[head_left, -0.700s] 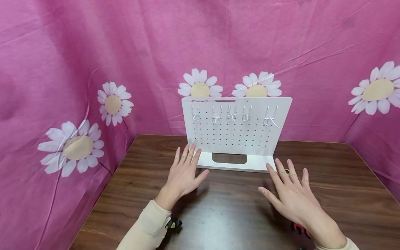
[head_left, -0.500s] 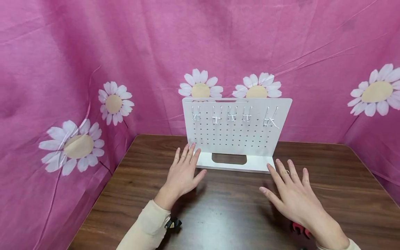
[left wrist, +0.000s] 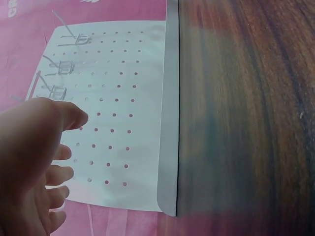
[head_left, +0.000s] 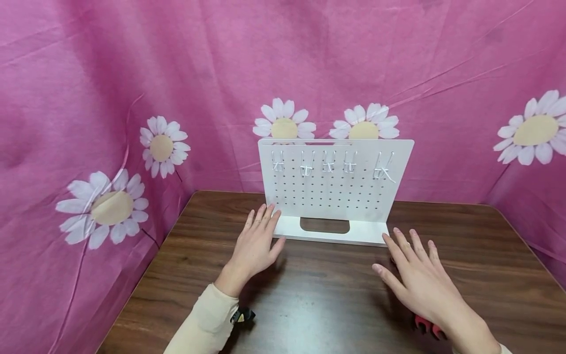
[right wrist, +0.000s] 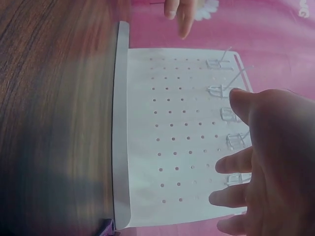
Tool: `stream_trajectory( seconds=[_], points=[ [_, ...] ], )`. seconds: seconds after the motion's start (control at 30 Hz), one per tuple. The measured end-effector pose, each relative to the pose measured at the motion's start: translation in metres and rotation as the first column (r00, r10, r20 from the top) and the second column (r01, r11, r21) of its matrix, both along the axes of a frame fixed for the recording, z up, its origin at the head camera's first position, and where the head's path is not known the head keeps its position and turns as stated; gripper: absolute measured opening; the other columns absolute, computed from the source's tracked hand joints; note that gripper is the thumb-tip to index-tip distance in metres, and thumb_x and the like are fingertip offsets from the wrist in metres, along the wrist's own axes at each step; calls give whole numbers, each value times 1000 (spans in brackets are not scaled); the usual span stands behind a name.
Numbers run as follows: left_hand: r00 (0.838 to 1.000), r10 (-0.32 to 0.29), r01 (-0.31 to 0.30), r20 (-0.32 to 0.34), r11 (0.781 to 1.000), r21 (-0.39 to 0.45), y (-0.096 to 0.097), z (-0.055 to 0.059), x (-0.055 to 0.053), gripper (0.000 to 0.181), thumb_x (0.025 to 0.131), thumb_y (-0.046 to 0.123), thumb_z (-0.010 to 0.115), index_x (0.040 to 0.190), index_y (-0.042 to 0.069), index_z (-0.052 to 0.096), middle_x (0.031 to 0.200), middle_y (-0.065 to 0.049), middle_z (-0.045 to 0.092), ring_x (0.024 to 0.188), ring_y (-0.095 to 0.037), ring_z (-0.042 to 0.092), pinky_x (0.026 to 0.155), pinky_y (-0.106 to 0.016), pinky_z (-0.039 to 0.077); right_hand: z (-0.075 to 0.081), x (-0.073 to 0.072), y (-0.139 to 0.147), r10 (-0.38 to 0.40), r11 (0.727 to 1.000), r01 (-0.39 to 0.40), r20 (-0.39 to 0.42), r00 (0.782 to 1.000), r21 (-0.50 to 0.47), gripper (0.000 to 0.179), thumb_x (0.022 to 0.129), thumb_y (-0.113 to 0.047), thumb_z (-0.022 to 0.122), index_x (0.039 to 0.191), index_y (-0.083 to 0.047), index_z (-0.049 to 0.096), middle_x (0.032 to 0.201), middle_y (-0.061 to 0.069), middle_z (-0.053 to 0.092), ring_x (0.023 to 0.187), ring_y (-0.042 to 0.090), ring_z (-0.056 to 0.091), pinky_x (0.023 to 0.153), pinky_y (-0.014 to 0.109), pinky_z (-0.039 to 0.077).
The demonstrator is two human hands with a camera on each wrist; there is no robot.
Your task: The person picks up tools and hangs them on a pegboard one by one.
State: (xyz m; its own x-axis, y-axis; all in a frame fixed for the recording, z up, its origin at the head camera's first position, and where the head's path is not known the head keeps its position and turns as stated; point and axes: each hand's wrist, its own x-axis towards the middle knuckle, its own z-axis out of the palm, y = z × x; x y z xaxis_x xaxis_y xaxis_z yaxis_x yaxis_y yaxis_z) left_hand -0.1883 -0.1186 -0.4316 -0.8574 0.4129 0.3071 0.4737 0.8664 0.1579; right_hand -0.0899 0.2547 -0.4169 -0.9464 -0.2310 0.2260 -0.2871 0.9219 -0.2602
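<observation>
A white pegboard (head_left: pixel 327 189) stands upright on its flat base on the wooden table. Several white wire hooks (head_left: pixel 327 164) hang in a row along its top. My left hand (head_left: pixel 253 248) is spread at the board's lower left corner, fingertips overlapping its edge in the head view. By the base's right end is my right hand (head_left: pixel 422 280), its fingers extended and apart. Neither hand holds anything. In the left wrist view, the left thumb (left wrist: pixel 74 115) overlaps the board's perforated face; in the right wrist view, the right fingers (right wrist: pixel 234 162) overlap the hooks.
The brown wooden table (head_left: pixel 318 295) reaches back to a pink curtain (head_left: pixel 212 98) printed with daisies. A red item (head_left: pixel 426 324) shows partly under the right wrist, a black one (head_left: pixel 242 315) beside the left cuff. A purple object (right wrist: pixel 106 227) peeks in beside the board's base.
Both hands have shifted slightly apart, the left one leftward and the right one a little rightward and nearer. A small ring shape glimpsed among the right fingers is now hidden. The board stays put.
</observation>
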Motion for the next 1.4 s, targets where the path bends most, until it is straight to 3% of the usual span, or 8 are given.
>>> stream_trajectory(
  seconds=[0.2, 0.43, 0.6, 0.73, 0.87, 0.97, 1.2, 1.4],
  points=[
    [1000, -10, 12, -22, 996, 92, -2, 0, -2, 59, 107, 34, 60, 156, 2, 53, 165, -17, 51, 153, -37, 50, 130, -53, 40, 0, 0, 3, 20, 996, -20, 0, 1000, -91, 72, 110, -46, 61, 165, -4, 40, 171, 29, 35, 158, 58, 27, 136, 67, 0],
    [999, 14, -3, -51, 980, 199, -4, 0, -6, 49, 106, 32, 64, 146, 3, 64, 147, -16, 69, 132, -35, 69, 110, -55, 58, 0, 0, 7, 29, 991, -35, -50, 998, -126, 65, 107, -41, 69, 156, -1, 52, 162, 28, 50, 148, 55, 47, 140, 48, 13],
    [998, 48, -38, -33, 963, 265, -6, 2, -9, 38, 106, 30, 65, 135, 6, 71, 124, -15, 80, 108, -36, 78, 91, -55, 64, 0, 3, 11, -16, 988, 10, -37, 999, -152, 57, 104, -37, 73, 149, -3, 60, 146, 28, 65, 132, 53, 62, 107, 70, 49],
    [998, 63, -65, 16, 939, 339, -9, 4, -11, 33, 106, 28, 65, 129, 6, 73, 116, -14, 81, 97, -30, 78, 89, -53, 64, -1, 3, 15, -57, 979, 39, -81, 995, -200, 43, 102, -30, 75, 138, -7, 70, 122, 22, 77, 105, 38, 76, 87, 62, 58],
    [995, 65, -92, 77, 903, 419, -11, 5, -17, 31, 105, 27, 66, 126, 6, 74, 116, -13, 81, 102, -28, 77, 95, -52, 62, -2, 1, 19, -75, 965, 42, -121, 990, -260, 32, 100, -22, 78, 130, -10, 75, 100, 4, 78, 72, 4, 58, 67, 30, 48],
    [993, 48, -92, 108, 886, 453, -14, 4, -22, 31, 105, 26, 66, 126, 5, 75, 119, -13, 80, 109, -29, 76, 98, -51, 61, -4, 2, 23, -99, 951, 63, -105, 990, -304, 28, 100, -19, 78, 126, -12, 76, 100, 2, 79, 72, -5, 46, 65, 17, 37],
    [996, -6, -42, 93, 862, 505, -20, -2, -35, 29, 104, 22, 69, 126, 3, 75, 122, -14, 79, 111, -29, 75, 100, -48, 63, -10, 5, 31, -124, 920, 116, 2, 992, -373, 22, 103, -19, 74, 125, -12, 76, 91, 8, 78, 48, -3, 52, 55, 20, 41],
    [996, -23, -29, 83, 817, 575, -25, -9, -47, 27, 104, 15, 69, 124, -1, 75, 117, -15, 79, 108, -29, 75, 96, -46, 64, -15, 5, 40, -166, 915, 158, 9, 986, -371, 18, 100, -21, 79, 116, -13, 80, 104, 13, 81, 70, -9, 56, 62, 15, 42]
  ],
)
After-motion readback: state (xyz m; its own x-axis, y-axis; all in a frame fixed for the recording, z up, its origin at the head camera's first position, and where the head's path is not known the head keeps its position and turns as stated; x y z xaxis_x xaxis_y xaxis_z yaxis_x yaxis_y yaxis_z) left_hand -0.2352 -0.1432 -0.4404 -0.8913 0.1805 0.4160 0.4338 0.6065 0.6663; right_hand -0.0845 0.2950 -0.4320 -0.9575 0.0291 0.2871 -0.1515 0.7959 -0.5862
